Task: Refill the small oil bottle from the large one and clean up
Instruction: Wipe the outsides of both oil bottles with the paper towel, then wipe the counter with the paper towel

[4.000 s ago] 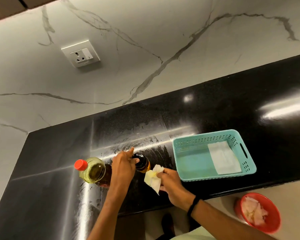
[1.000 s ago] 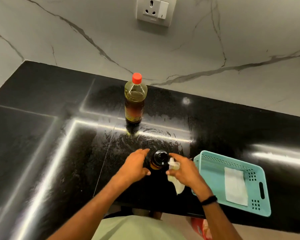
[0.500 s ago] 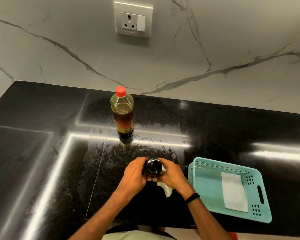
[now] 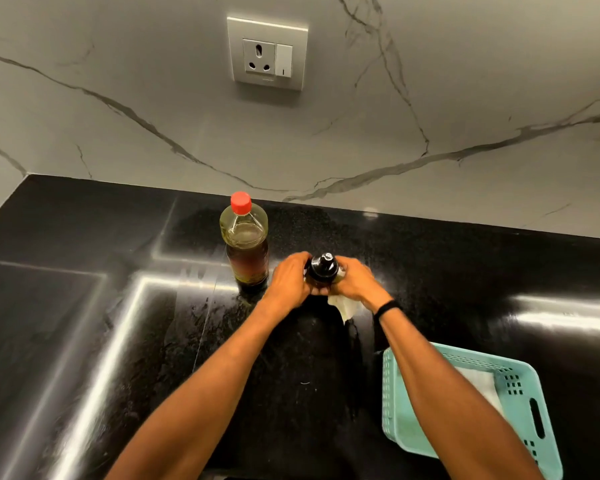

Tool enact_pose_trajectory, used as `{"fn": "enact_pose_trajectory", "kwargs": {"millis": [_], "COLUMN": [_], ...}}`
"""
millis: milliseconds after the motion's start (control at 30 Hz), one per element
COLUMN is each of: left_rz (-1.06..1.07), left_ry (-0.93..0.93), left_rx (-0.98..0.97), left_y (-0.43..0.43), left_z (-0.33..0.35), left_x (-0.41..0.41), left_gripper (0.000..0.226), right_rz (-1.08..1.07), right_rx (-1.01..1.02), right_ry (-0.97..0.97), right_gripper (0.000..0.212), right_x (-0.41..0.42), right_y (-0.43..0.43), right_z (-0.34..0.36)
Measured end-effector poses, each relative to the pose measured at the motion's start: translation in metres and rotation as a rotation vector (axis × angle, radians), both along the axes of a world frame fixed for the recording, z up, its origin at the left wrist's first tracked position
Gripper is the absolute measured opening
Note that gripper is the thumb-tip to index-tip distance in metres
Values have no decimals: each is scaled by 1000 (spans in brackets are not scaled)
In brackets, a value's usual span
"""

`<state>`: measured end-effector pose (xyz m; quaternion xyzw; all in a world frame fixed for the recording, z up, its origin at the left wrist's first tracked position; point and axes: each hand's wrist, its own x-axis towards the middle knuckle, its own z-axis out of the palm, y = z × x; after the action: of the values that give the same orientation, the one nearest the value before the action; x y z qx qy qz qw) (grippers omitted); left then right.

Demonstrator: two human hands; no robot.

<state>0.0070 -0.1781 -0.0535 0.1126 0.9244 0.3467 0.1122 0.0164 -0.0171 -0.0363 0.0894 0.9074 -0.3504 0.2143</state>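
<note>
One small dark black-capped bottle (image 4: 323, 268), moved back from the black worktop's (image 4: 84, 341) front edge, is now beside one large red-capped oil bottle (image 4: 245, 244). The left hand (image 4: 290, 282) and right hand (image 4: 355, 282) both grip it, the right also holding one white tissue (image 4: 343, 306).

Glossy black stone countertop (image 4: 84, 306), veined marble wall (image 4: 118, 133), perforated teal plastic basket (image 4: 520, 393), clear plastic large bottle (image 4: 245, 237).

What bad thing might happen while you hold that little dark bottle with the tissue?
1. The small bottle may be oily, so it might slip between the left hand and the right hand, even with the tissue against it.
2. The large bottle stands close beside the left hand. A bump could tip it, though its red cap is on.
3. The counter looks smeared near the bottles, so they might slide.
</note>
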Motion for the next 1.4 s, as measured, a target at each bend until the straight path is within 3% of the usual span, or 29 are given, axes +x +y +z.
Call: {"fn": "enact_pose_trajectory", "kwargs": {"millis": [500,633,700,733,800,900,1000,1167,1267,1333,1400], "left_rz": [32,53,133,200,324,376,383,560,644,602,494], "left_ry": [-54,-91,-92,-109,-267,-770,-1020,-843,-667,-497,-379], "left_rx": [-36,-99,-101,-49,192,743,1001,1018,913,661,252], "left_y": [-1,-1,-2,-2,-6,-8,-9,-10,-13,-15,-14], "left_z": [-17,-10,-7,-7,-6,4,9,-5,-11,-16,-22], "left_x": [-39,-28,-6,9,46,103,145,172,175,177,182], "left_gripper": [41,64,74,77,76,65,44,26,18,16,27], "right_rz": [-25,0,-84,-170,-420,-683,-736,-753,-579,-445,-321], "right_rx": [-47,46,49,-20,-358,-871,-1047,-756,-419,-170,35], "right_ry": [-60,-11,59,84,73,-80,-187,-90,48,110,155], "right_gripper": [82,81,73,65,47,23,14,12,15,24,37], "right_x": [-40,-26,-4,11,46,96,132,161,167,174,183], "right_y": [-1,-1,0,1,0,-10,-18,-19,-18,-18,-20], "right_z": [-12,-11,-11,-14,-15,-5,-4,-26,-37,-40,-44]}}
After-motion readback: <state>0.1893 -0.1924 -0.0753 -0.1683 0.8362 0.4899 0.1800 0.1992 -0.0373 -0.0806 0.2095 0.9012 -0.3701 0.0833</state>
